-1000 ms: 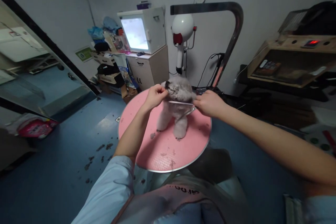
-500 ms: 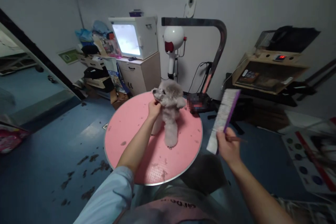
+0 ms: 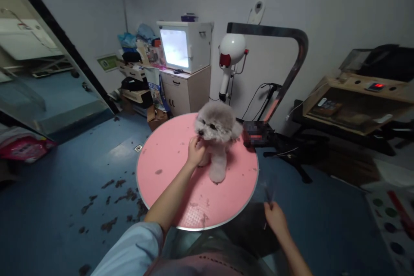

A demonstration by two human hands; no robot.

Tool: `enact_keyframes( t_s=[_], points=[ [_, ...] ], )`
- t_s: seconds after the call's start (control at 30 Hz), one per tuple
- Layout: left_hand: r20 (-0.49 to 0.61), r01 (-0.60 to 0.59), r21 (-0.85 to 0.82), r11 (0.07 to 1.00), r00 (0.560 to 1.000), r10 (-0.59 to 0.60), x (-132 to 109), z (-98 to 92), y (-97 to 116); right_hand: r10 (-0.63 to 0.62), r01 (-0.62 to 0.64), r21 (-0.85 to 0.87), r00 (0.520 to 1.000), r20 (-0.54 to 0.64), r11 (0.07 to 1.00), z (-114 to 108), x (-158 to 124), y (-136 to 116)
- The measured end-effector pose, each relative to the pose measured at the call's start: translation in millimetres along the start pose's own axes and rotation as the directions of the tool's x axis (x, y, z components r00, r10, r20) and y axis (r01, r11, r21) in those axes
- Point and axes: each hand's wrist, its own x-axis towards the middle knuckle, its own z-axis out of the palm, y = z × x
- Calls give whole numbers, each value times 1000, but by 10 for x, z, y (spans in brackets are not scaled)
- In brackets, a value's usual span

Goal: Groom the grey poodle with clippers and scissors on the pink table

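A fluffy grey poodle-like dog [image 3: 217, 121] is on a round pink grooming table [image 3: 171, 194], its head tilted a little down to my left. Under its chin, my left hand [image 3: 196, 152] is closed on the fur of the muzzle; the fingertips are partly hidden. My right hand [image 3: 275, 217] is low beyond the table's right edge, fingers closed round a comb [image 3: 269, 192]. Motion smears the comb to a faint dark shape above the fist, and a thin end sticks out below.
A grooming arm [image 3: 284, 32] rises behind the table beside a white dryer [image 3: 233, 49]. A lit white cabinet [image 3: 184, 47] stands at the back left. Fur clippings [image 3: 129, 194] lie on the blue floor. At right is a wooden box [image 3: 359, 99] with a red display.
My right hand has gone down with the comb, which has turned from broadside to a thin blur. The dog's head has turned and dipped toward me. The view has shifted left.
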Motion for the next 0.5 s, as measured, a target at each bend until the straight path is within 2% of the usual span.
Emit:
enact_keyframes(
  t_s=[0.07, 0.17, 0.23, 0.3, 0.33, 0.43, 0.5],
  points=[
    [55, 38, -61, 997, 998, -35, 71, 117, 51, 2, -1, 12, 999, -52, 1000, 11, 82, 4],
    [96, 33, -103, 994, 995, -23, 73, 126, 73, -142, 142, 2, 990, 22, 990, 9, 97, -180],
    [1, 12, -32, 999, 1000, -12, -15, 24, 64, -169, 178, -108, 982, 85, 978, 21, 100, -379],
    [-105, 15, 28, 999, 994, -12, -139, -106, 82, -143, 167, -228, 983, 117, 959, 30, 134, -573],
    [-121, 10, 32, 999, 993, -6, -197, -160, 114, -128, 158, -272, 984, 124, 949, 30, 164, -655],
    [-46, -68, -60, 996, 997, 65, -270, -227, 327, -109, 152, -333, 984, 143, 931, 19, 279, -816],
    [-34, -97, -111, 989, 995, 94, -213, -200, 531, -99, 150, -362, 983, 156, 920, 9, 348, -871]
  ],
)
